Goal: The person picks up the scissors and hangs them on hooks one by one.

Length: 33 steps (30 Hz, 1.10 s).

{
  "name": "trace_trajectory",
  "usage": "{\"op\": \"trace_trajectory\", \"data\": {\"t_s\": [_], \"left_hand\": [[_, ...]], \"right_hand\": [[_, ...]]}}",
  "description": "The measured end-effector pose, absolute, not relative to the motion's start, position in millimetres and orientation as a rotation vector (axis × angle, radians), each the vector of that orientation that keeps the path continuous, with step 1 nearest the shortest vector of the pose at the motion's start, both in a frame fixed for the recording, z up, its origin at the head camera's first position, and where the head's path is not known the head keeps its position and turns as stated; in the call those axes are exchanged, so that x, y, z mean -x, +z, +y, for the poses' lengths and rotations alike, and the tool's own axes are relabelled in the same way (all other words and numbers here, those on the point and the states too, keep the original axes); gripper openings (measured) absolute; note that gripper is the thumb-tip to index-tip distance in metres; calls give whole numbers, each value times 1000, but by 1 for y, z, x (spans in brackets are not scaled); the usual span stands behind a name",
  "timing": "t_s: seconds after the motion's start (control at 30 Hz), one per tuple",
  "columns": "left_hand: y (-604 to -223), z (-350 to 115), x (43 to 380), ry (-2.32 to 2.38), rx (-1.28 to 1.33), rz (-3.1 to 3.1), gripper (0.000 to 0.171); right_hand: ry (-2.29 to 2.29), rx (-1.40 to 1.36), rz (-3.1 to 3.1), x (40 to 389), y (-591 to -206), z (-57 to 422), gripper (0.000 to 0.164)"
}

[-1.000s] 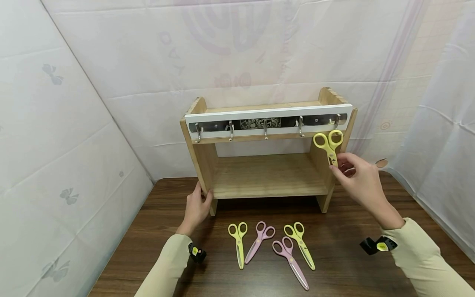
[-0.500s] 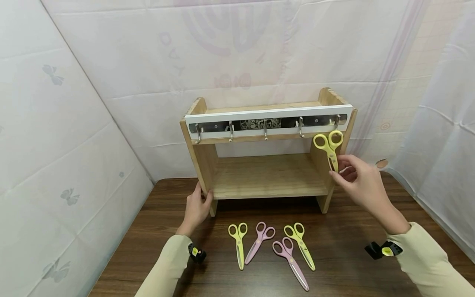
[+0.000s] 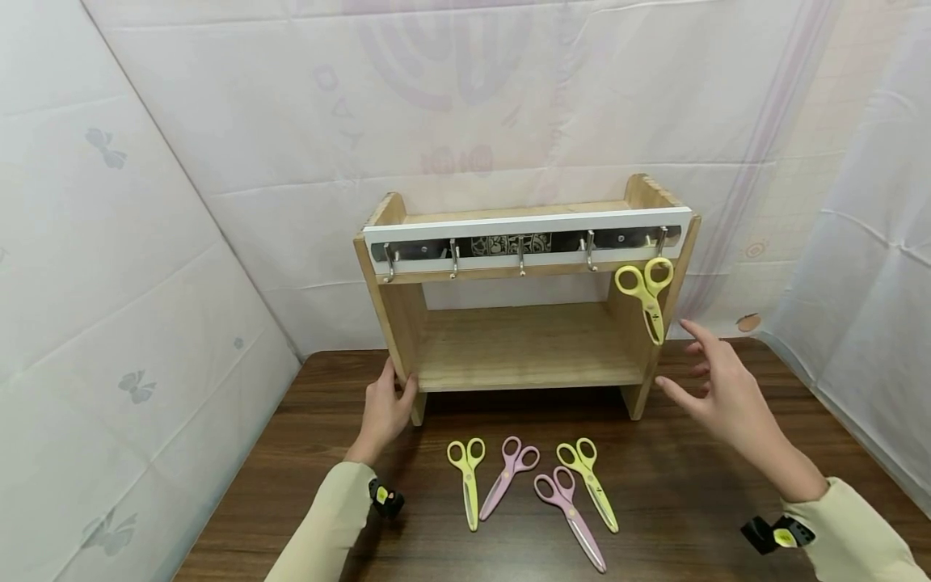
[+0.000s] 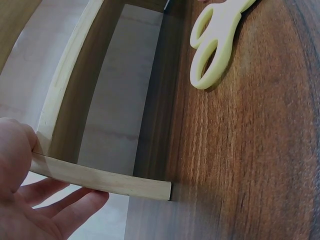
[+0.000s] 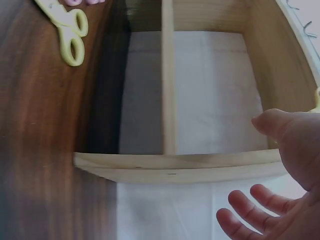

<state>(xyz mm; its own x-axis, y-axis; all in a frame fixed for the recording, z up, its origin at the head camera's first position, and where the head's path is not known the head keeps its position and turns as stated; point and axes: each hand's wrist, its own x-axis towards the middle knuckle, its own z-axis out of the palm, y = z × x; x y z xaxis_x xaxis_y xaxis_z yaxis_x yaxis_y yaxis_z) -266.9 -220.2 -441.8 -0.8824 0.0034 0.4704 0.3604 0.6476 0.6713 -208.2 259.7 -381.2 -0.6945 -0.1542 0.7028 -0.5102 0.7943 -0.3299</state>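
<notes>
A yellow pair of scissors (image 3: 651, 311) hangs by one handle loop from the rightmost metal hook (image 3: 661, 240), blades pointing down. Just right of it and below, my right hand (image 3: 727, 396) is apart from the scissors, thumb and fingers spread with nothing between them. My left hand (image 3: 385, 406) grips the lower left side panel of the wooden shelf (image 3: 531, 343); in the left wrist view the thumb lies on the inner side and the fingers on the outer side of the panel (image 4: 100, 176).
On the dark wood table (image 3: 291, 501) before the shelf lie two yellow scissors (image 3: 469, 481) and two pink scissors (image 3: 570, 517). A white hook rail (image 3: 567, 217) crosses the shelf's top front. Patterned white cloth (image 3: 254, 121) stands behind and at the sides.
My right hand has let go of the yellow scissors and drawn back down and to the right, its fingers spreading. The scissors stay on the hook. My left hand has not moved.
</notes>
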Motion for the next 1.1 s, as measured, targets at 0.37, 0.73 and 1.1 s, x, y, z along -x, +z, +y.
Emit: {"op": "trace_trajectory", "data": {"t_s": [0.37,0.73,1.1], "left_hand": [[-443,-221,267,-1120,271,-2437,39],[-442,-221,269,-1094,273,-2435,39],[-443,-222,269,-1125,282,-2443,42]], "right_hand": [[694,-505,-2446,197,-412,252,96],[699,-535,-2696,189,-426,234,88],[678,-635,-2777,179,-442,207,88]]}}
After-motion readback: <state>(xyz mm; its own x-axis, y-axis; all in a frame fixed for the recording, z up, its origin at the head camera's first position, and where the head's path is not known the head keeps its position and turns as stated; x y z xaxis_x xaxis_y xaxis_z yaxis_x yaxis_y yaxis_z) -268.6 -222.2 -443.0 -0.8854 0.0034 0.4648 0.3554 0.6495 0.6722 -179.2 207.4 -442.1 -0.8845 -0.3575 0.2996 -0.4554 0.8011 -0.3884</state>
